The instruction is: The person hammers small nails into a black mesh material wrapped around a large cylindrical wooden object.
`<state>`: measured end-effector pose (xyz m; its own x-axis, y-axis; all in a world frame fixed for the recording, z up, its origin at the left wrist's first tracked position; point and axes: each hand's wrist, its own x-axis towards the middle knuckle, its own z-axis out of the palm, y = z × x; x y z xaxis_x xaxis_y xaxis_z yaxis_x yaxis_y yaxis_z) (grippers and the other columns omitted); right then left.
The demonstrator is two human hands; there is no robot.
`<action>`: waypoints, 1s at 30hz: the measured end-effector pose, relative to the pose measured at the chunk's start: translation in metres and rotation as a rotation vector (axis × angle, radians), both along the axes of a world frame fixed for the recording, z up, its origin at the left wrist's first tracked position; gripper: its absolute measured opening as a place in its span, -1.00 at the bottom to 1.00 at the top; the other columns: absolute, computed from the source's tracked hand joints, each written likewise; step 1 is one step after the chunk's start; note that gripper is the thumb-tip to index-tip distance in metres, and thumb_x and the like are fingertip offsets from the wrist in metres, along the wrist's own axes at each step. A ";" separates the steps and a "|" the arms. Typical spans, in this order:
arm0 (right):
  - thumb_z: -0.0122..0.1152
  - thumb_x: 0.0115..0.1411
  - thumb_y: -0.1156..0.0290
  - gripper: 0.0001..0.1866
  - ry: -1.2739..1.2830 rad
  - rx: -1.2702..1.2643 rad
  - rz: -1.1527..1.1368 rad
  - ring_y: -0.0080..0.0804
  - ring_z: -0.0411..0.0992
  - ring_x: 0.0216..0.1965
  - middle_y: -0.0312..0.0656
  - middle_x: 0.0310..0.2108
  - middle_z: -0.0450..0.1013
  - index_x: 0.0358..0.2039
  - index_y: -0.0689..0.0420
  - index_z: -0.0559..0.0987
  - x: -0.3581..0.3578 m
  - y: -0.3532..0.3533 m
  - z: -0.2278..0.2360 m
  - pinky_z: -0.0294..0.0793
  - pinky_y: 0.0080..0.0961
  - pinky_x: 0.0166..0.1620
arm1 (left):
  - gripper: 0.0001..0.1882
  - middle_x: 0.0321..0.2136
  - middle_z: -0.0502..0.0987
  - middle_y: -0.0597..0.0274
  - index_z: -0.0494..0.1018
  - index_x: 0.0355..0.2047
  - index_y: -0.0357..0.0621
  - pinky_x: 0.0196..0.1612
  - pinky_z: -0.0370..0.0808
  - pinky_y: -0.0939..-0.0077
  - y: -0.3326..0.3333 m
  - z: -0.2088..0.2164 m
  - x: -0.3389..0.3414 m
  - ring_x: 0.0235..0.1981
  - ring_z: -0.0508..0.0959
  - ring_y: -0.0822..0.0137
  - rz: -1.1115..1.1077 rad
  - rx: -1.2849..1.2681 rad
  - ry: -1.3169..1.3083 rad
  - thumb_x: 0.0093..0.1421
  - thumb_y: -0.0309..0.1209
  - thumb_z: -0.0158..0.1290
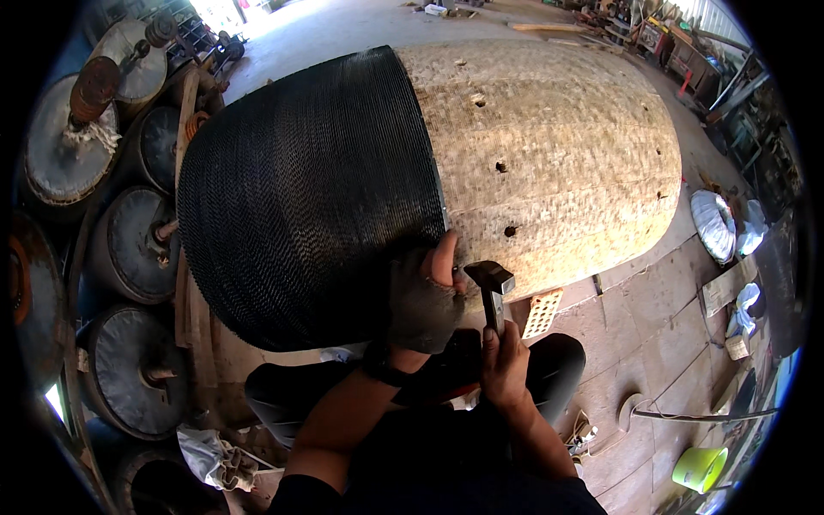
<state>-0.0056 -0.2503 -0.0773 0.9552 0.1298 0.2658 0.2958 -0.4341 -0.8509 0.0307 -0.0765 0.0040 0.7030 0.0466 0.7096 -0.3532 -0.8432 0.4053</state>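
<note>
A large wooden drum (558, 154) lies on its side in front of me. Black ridged sheeting (300, 189) wraps its left part, and the sheeting's edge runs down near the middle. My left hand (425, 300), in a dark fingerless glove, presses at the lower end of that edge with its fingers curled. What it pinches, if anything, is too small to tell. My right hand (505, 365) grips the handle of a hammer (492, 279), whose head is up beside the left hand's fingers, close to the drum.
Several dark rollers with shafts (137, 369) line the left side. A perforated brick (542, 311) is under the drum's right part. Right of it are white wrapped bundles (714, 225), a lime green bucket (699, 469) and a disc with a long rod (633, 414). Crumpled cloth (215, 459) lies lower left.
</note>
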 end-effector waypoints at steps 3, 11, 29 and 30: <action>0.10 0.39 0.39 -0.78 -0.027 0.053 -0.008 0.29 0.49 -0.41 0.23 -0.44 0.48 -0.06 0.26 0.44 -0.002 0.002 0.008 0.44 -0.01 -0.40 | -0.29 -0.36 0.50 0.11 0.32 0.26 -0.28 -0.11 0.44 0.09 -0.007 -0.014 0.011 -0.29 0.51 0.11 0.062 -0.020 -0.043 0.04 -0.61 0.17; 0.12 0.36 0.39 -0.75 -0.122 -0.048 0.001 0.32 0.50 -0.44 0.23 -0.45 0.50 -0.04 0.26 0.41 -0.005 -0.002 0.012 0.46 0.05 -0.41 | -0.16 -0.35 0.47 0.11 0.19 0.35 -0.31 -0.10 0.44 0.11 -0.013 -0.010 0.010 -0.32 0.49 0.14 0.162 0.116 -0.100 0.02 -0.57 0.21; -0.05 0.48 0.12 -0.61 -0.290 0.182 -0.041 -0.59 0.29 -0.61 -0.29 -0.61 0.35 -0.25 0.25 0.41 -0.010 -0.002 -0.014 0.22 -0.56 -0.55 | -0.69 -0.18 0.57 0.01 0.55 -0.13 -0.21 -0.14 0.55 0.23 -0.001 -0.138 -0.113 -0.15 0.58 0.07 -0.069 0.263 0.461 0.16 -0.32 0.18; -0.06 0.48 0.14 -0.61 -0.240 0.286 -0.035 -0.58 0.30 -0.60 -0.26 -0.57 0.38 -0.28 0.26 0.42 -0.011 0.000 -0.006 0.22 -0.63 -0.52 | -0.66 -0.18 0.56 -0.01 0.55 -0.13 -0.23 -0.11 0.54 0.18 -0.001 -0.144 -0.116 -0.13 0.56 0.05 -0.091 0.255 0.566 0.16 -0.28 0.18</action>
